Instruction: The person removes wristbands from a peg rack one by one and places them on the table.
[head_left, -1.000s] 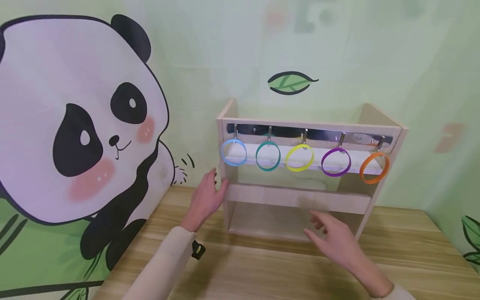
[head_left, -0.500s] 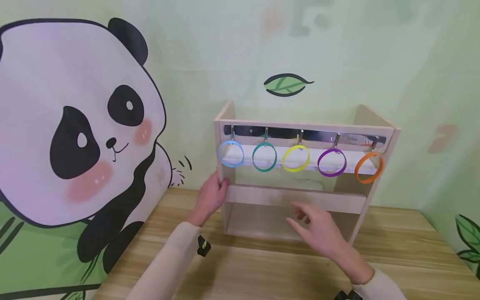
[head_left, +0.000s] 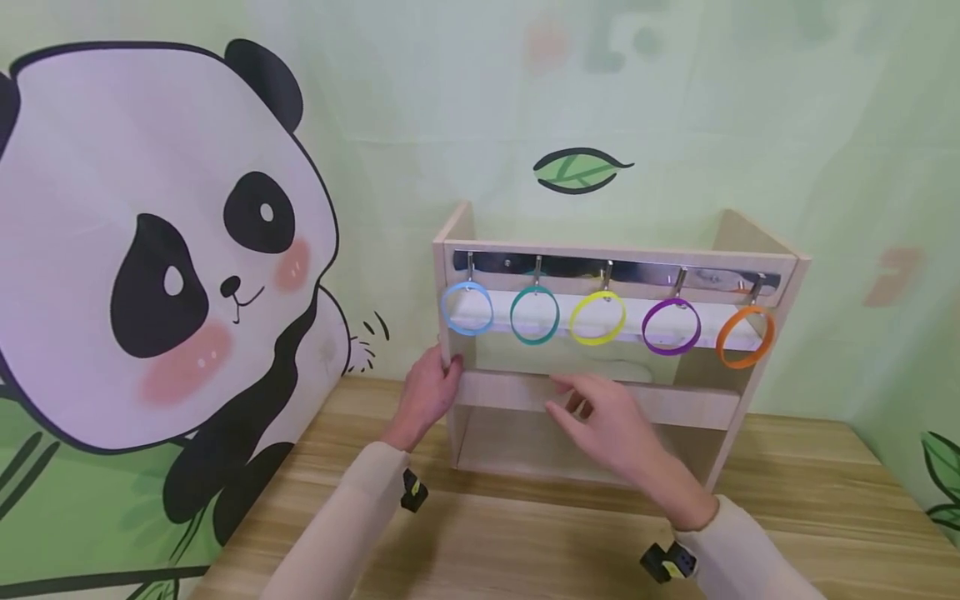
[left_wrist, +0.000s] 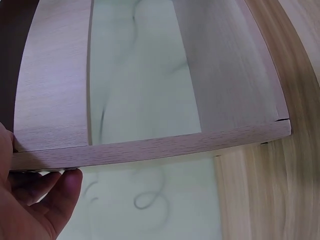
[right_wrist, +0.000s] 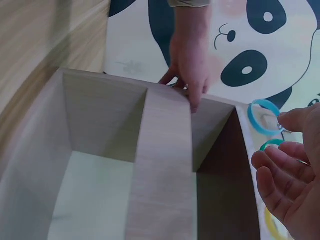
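Pale wood forms the rack (head_left: 495, 388), which I see right of centre in the head view, standing on the table (head_left: 487, 542). My left hand (head_left: 425, 392) grips its left side panel. My right hand (head_left: 611, 425), just below centre, holds nothing; its fingers are loosely bent in front of the middle bar, below the rings. Across the rack's top I count five rings on hooks, left to right: blue (head_left: 468, 333), teal (head_left: 534, 342), yellow (head_left: 596, 342), purple (head_left: 670, 352), orange (head_left: 738, 365). A panda (head_left: 90, 183) fills the upper left.
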